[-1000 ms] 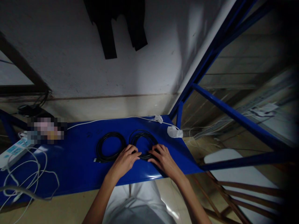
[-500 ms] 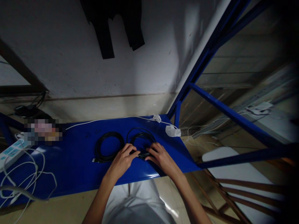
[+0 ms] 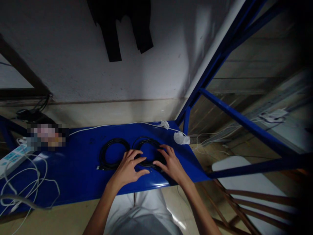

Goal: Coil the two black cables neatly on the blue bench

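Two coils of black cable lie side by side on the blue table. The left coil is a neat ring with a pale connector end at its lower left. Over the left edge of the right coil is my left hand, fingers spread and thumb apart. My right hand hovers at the right edge of that coil, its fingers also apart. Part of the right coil is hidden by both hands; whether the fingertips touch it I cannot tell.
At the left are a white power strip and tangled white cords. A white cable runs along the table's back edge to white wrapped lumps. Blue frame bars and a chair stand at the right.
Both hands have opened, with fingers and thumbs spreading away from the right coil. A loose loop standing out behind that coil now lies closer to it.
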Demonstrator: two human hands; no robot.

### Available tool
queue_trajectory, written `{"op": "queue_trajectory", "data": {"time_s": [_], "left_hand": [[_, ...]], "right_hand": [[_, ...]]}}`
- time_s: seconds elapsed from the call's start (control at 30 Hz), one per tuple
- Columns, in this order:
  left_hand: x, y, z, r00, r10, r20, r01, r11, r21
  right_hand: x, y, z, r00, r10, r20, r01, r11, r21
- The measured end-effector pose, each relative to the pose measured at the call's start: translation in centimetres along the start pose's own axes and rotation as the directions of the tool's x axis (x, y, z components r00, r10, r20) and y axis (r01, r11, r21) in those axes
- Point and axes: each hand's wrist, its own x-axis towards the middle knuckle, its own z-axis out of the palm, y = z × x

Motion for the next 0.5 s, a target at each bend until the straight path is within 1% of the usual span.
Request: {"op": "queue_trajectory", "data": {"time_s": [0.07, 0.13, 0.17, 0.2, 0.23, 0.3, 0.37, 0.43, 0.5], "left_hand": [[0.8, -0.4, 0.1, 0.994, -0.087, -0.071, 0.089, 0.996, 0.017], [2.3, -1.2, 0.5, 0.964, -0.219, -0.152, 0.227, 0.973, 0.036], [3.1, -1.6, 0.8, 0.944, -0.284, -0.165, 0.295, 0.954, 0.046], [4.1, -2.1, 1.1, 0.928, -0.340, -0.151, 0.352, 0.934, 0.063], [5.1, -2.6, 1.4, 0.918, -0.380, -0.111, 0.390, 0.917, 0.087], [6.8, -3.3, 1.7, 0.910, -0.413, -0.017, 0.412, 0.901, 0.139], [8.1, -3.7, 1.7, 0.910, -0.412, 0.045, 0.400, 0.902, 0.162], [8.8, -3.9, 1.6, 0.911, -0.408, 0.057, 0.396, 0.905, 0.156], [9.0, -4.1, 1.6, 0.913, -0.405, 0.042, 0.396, 0.907, 0.142]], "right_hand": [[0.4, 0.6, 0.8, 0.985, 0.164, -0.050, -0.166, 0.986, -0.031], [1.1, 0.9, 1.5, 0.958, 0.278, -0.065, -0.282, 0.956, -0.077], [1.5, 0.9, 1.7, 0.950, 0.307, -0.054, -0.311, 0.944, -0.106], [2.0, 0.8, 1.9, 0.944, 0.326, -0.039, -0.329, 0.935, -0.136], [2.5, 0.6, 1.9, 0.939, 0.342, -0.021, -0.341, 0.925, -0.167], [3.3, 0.2, 1.8, 0.927, 0.374, 0.026, -0.359, 0.906, -0.225], [4.1, -0.2, 1.4, 0.914, 0.398, 0.075, -0.366, 0.891, -0.269], [4.5, -0.3, 1.2, 0.907, 0.408, 0.107, -0.364, 0.885, -0.289], [4.8, -0.2, 1.2, 0.910, 0.401, 0.110, -0.354, 0.886, -0.298]]}}
